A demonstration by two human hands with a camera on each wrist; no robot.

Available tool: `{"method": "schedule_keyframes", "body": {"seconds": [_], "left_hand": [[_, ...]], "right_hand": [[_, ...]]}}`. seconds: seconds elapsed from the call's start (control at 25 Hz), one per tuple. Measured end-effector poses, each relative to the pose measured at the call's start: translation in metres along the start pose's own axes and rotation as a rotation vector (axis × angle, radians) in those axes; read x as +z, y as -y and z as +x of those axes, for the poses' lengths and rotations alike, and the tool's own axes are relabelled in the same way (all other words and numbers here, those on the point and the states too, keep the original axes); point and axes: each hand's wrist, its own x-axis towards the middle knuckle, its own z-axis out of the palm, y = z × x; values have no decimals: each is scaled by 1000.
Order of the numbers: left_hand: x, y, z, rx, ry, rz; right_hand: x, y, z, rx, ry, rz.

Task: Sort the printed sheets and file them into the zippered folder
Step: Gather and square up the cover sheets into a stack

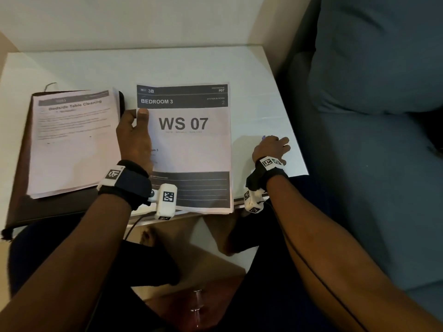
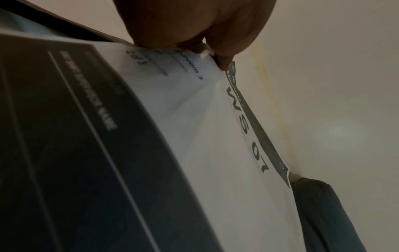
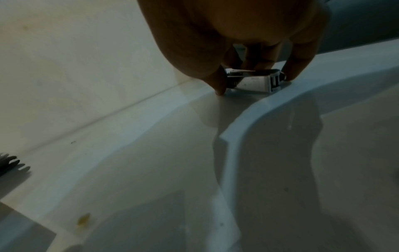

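Observation:
A stack of printed sheets topped by the "WS 07" sheet (image 1: 191,147) lies in the middle of the white table (image 1: 167,65). My left hand (image 1: 135,117) holds its left edge, thumb on top and fingers curled beneath. The left wrist view shows my left hand (image 2: 215,56) pinching the WS 07 sheet (image 2: 205,119), which bows upward. A second stack headed "Bedside Table Cleaning" (image 1: 74,140) rests on the dark brown zippered folder (image 1: 48,209) at the left. My right hand (image 1: 273,141) (image 3: 254,68) curls round a small silver and white metal object (image 3: 257,83) near the table's right edge.
A blue sofa with a cushion (image 1: 371,73) stands close against the table's right side. A pale wall (image 1: 143,17) runs behind the table. My legs are under the front edge, and a small glass item (image 1: 197,305) sits on the floor below.

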Motion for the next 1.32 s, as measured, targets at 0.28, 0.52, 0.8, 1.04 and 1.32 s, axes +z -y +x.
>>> {"method": "schedule_keyframes", "body": {"seconds": [0.28, 0.52, 0.8, 1.04, 1.32], "left_hand": [[11, -10, -16, -41, 3, -7], [-24, -26, -8, 8, -109, -17], [-97, -81, 9, 6, -215, -42], [-185, -109, 42, -263, -58, 149], [-251, -63, 110, -345, 12, 780]], "right_hand": [[-16, 0, -13, 14, 29, 72], [-60, 27, -111, -400, 411, 808], [-69, 78, -179, -651, 653, 910], [-22, 166, -200, -604, 696, 929], [80, 243, -207, -455, 692, 730]]}}
